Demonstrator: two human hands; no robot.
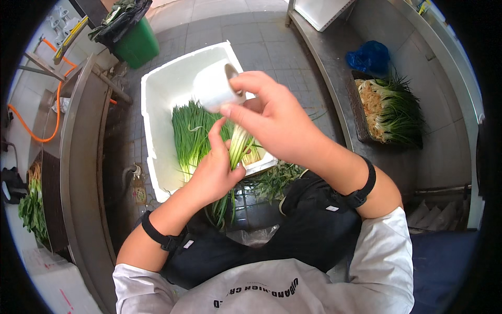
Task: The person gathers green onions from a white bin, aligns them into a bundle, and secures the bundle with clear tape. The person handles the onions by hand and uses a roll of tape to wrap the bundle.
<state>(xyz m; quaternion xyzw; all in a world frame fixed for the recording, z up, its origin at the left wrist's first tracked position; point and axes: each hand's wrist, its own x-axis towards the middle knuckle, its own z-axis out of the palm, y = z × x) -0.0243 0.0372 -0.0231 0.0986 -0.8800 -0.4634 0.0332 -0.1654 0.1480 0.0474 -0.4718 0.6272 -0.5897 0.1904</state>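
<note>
My left hand [219, 165] is closed around the pale stems of a small bunch of scallions [239, 146]; green leaves hang below the hand. In my right hand [270, 112] is a roll of clear plastic film [215, 87], gripped at its end with fingers at the core, just above the bunch. Beneath both hands a white foam box [151, 129] rests on the floor, tilted in view, with many green scallions [191, 131] lying side by side in it. Part of the box's contents is hidden behind my hands and the roll.
Loose leaves [272, 182] lie on the wet tiles by my feet. To the right, a steel counter [331, 66] carries a basket of rooted scallions [386, 110] and a blue plastic bag [368, 57]. Leftward stand a steel sink unit [80, 157], an orange hose [59, 106] and a green bin [137, 45].
</note>
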